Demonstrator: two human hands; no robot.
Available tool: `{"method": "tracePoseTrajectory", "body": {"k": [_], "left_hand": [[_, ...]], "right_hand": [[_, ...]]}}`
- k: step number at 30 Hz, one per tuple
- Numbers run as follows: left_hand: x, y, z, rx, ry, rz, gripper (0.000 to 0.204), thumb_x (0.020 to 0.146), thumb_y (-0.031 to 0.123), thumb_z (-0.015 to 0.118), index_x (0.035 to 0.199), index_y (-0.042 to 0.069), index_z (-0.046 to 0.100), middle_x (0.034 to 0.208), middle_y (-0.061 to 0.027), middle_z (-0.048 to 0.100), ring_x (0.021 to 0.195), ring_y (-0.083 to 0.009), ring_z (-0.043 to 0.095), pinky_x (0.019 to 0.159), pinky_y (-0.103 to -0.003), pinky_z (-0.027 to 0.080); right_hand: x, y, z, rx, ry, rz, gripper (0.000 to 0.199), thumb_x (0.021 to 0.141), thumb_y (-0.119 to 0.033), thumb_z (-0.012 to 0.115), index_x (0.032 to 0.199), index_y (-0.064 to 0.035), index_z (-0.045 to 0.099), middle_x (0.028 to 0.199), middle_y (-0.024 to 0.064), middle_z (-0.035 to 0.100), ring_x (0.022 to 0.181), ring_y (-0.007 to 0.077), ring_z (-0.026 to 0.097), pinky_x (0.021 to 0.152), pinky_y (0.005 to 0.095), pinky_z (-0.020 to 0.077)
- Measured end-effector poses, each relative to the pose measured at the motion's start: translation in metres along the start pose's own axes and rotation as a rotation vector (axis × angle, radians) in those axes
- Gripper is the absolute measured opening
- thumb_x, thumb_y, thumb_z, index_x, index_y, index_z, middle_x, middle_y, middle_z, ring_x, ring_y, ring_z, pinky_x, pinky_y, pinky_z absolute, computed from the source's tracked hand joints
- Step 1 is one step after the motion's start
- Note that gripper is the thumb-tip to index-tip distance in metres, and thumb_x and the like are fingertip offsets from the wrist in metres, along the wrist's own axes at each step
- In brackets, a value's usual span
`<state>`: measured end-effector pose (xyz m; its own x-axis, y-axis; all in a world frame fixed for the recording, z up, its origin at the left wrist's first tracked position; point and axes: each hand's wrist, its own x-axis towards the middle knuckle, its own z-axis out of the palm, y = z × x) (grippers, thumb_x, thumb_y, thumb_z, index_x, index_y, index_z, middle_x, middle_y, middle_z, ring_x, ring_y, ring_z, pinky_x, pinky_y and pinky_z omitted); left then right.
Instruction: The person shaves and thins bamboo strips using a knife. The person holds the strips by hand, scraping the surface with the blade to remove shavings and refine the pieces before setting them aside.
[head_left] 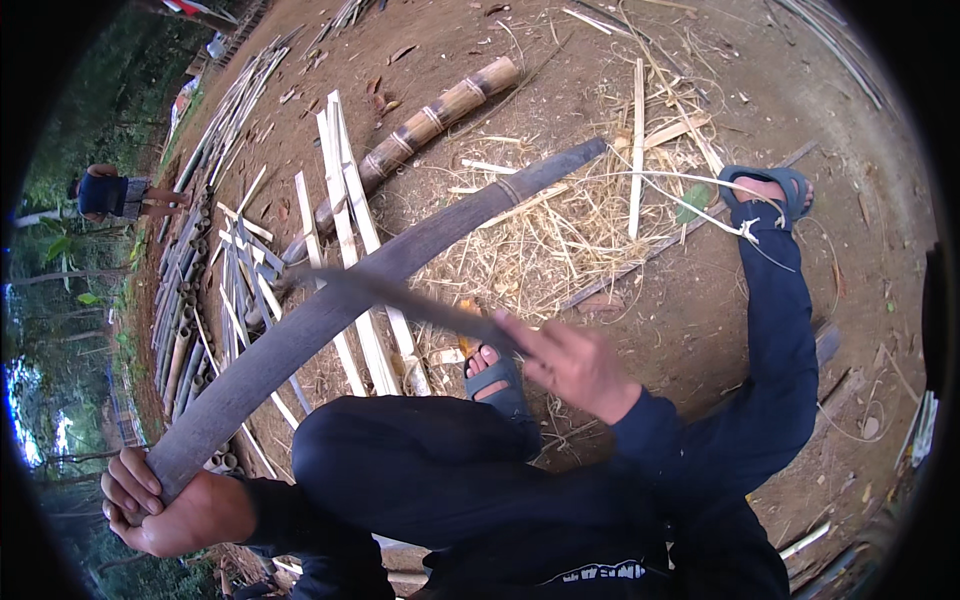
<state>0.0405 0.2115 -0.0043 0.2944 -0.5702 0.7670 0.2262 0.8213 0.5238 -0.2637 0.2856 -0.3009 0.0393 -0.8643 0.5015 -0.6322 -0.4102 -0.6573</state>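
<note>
My left hand, at the lower left, is closed round the near end of a long, dark split bamboo piece. The piece slants up to the right across my bent knee, with a node ring near its far end. In my right hand is a machete, its dark blade smeared by motion. The blade crosses the bamboo near its middle; whether the two touch I cannot tell. My right fingers wrap the handle and hide most of it.
Pale bamboo strips lie ahead of my sandalled foot. A thick bamboo pole rests behind them. Shavings cover the dirt. Stacked bamboo poles are at the left, where a person stands farther off.
</note>
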Motion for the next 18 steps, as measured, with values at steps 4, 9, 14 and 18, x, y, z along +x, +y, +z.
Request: {"method": "tracePoseTrajectory", "body": {"k": [4,9,14,18], "left_hand": [[-0.005,-0.008,-0.003,0.086,0.039,0.012,0.029,0.091,0.015,0.039,0.062,0.014,0.034,0.054,0.0003,0.032,0.046,-0.0117,0.03,0.049,-0.024,0.031],[-0.008,0.015,0.013,-0.099,-0.167,0.045,0.026,0.09,0.012,0.038,0.064,0.013,0.036,0.056,-0.0001,0.034,0.046,-0.0128,0.031,0.05,-0.026,0.032],[-0.001,0.013,0.033,-0.229,-0.339,-0.024,0.017,0.093,0.012,0.041,0.076,0.01,0.042,0.061,0.0002,0.035,0.049,-0.0117,0.034,0.053,-0.027,0.033],[-0.006,0.003,0.037,-0.255,-0.34,0.006,0.015,0.093,0.011,0.043,0.078,0.009,0.043,0.06,0.0012,0.036,0.048,-0.0108,0.034,0.052,-0.026,0.033]], "right_hand": [[-0.022,0.084,-0.004,0.041,-0.091,0.695,0.063,0.092,-0.009,0.056,0.152,-0.0127,0.038,0.062,0.0073,0.06,0.05,0.0182,0.059,0.047,0.0333,0.0508],[-0.009,0.007,-0.021,0.073,-0.029,0.193,0.06,0.093,-0.009,0.054,0.152,-0.0118,0.04,0.063,0.0085,0.061,0.05,0.0176,0.058,0.049,0.0354,0.0507],[-0.016,0.065,-0.013,0.045,0.045,0.25,0.065,0.09,-0.008,0.057,0.152,-0.0126,0.038,0.057,0.005,0.056,0.044,0.0194,0.057,0.045,0.038,0.0505],[-0.03,0.095,-0.022,0.118,0.093,0.497,0.068,0.088,-0.008,0.059,0.153,-0.0145,0.039,0.055,0.0068,0.053,0.042,0.0226,0.054,0.046,0.0378,0.0501]]}}
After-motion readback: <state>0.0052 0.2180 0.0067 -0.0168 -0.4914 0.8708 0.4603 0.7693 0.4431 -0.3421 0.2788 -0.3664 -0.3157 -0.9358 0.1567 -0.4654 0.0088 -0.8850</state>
